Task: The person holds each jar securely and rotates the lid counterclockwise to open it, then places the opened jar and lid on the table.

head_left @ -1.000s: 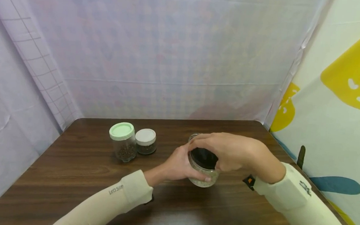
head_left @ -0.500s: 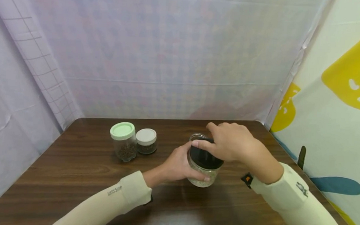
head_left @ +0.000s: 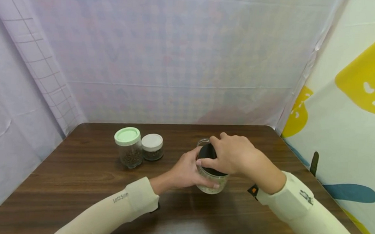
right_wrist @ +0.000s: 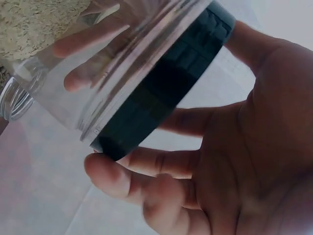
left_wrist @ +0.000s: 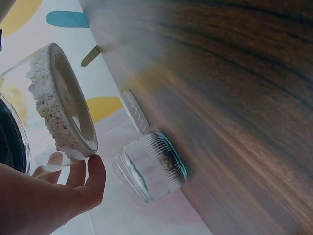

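The right hand [head_left: 233, 156] curls its fingers around the black lid [right_wrist: 166, 93] on top of the glass jar [head_left: 211, 183]. The left hand [head_left: 184, 171] grips the jar's side. The jar stands on the desk [head_left: 76, 182], nearer its right edge. This looks like the lid-turning step. Next, hold the jar firmly and twist.
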Demonstrator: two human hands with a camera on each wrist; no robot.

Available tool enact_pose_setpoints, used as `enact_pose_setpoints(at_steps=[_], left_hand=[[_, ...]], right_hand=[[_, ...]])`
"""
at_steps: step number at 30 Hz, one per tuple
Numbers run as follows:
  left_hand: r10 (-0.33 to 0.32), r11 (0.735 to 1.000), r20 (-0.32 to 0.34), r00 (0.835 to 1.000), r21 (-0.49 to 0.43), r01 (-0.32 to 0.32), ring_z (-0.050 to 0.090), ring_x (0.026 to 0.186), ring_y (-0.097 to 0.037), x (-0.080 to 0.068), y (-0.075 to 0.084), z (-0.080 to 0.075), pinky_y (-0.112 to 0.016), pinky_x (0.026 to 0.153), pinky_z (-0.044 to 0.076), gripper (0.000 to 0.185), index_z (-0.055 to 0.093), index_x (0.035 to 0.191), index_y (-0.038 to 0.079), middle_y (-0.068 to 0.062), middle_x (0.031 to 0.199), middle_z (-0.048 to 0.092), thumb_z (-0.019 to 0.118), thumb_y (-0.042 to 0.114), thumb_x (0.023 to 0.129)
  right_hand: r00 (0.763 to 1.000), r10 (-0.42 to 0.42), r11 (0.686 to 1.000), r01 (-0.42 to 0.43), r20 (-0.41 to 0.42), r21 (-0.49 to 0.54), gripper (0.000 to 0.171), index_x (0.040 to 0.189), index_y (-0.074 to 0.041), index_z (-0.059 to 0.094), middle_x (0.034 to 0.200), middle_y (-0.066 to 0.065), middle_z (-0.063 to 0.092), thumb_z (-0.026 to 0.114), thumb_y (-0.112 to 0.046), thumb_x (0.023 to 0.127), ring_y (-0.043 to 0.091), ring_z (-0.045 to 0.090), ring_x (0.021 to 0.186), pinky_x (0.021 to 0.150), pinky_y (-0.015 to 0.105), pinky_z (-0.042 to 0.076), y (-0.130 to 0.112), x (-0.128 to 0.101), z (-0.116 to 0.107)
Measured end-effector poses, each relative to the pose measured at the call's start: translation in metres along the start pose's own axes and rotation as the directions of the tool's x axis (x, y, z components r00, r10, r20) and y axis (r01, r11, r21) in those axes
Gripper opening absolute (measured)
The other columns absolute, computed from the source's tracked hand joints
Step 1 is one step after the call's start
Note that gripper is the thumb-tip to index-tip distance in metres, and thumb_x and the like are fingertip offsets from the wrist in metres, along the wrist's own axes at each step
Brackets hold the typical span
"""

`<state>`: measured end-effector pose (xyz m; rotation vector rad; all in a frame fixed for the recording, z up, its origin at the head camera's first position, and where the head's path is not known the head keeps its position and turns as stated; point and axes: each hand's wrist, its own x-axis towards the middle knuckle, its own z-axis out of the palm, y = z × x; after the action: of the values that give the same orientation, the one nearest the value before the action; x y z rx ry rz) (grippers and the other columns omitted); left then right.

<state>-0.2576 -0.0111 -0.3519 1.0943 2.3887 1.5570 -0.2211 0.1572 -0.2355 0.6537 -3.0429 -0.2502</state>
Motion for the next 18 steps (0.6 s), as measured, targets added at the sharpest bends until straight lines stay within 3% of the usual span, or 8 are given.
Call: enact_pose_setpoints(at_steps=[6,13,18], left_hand=[[-0.013,0.999,0.014,1.000,0.041,0.012,0.063,0.115,-0.004,0.000,0.000,0.000,-0.028,0.097,0.053,0.090,0.043,0.145,0.033,0.012,0.133,0.062,0.094,0.039,0.070],[0.014,0.997,-0.008,1.000,0.075,-0.013,0.061,0.114,-0.004,0.000,-0.001,0.002,-0.029,0.098,0.051,0.094,0.044,0.144,0.034,0.013,0.132,0.061,0.096,0.041,0.066],[0.032,0.998,0.006,0.999,0.054,-0.033,0.061,0.115,-0.005,0.000,0.000,0.002,-0.029,0.098,0.051,0.091,0.044,0.142,0.036,0.014,0.132,0.060,0.095,0.039,0.067]], right_hand=[[0.992,-0.118,0.991,0.116,0.036,0.063,0.076,0.144,-0.018,0.052,0.121,0.009,0.056,0.063,-0.068,0.088,0.021,0.062,0.084,0.075,0.040,0.055,0.004,-0.003,-0.004],[0.965,-0.257,0.961,0.248,0.060,0.121,0.076,0.146,-0.025,0.051,0.134,-0.001,0.052,0.084,-0.043,0.079,0.022,0.058,0.108,0.084,0.037,0.054,0.010,-0.009,-0.013],[0.953,-0.299,0.945,0.288,0.055,0.158,0.073,0.142,-0.027,0.055,0.135,-0.003,0.052,0.088,-0.030,0.076,0.023,0.056,0.111,0.086,0.039,0.054,0.010,-0.011,-0.016]])
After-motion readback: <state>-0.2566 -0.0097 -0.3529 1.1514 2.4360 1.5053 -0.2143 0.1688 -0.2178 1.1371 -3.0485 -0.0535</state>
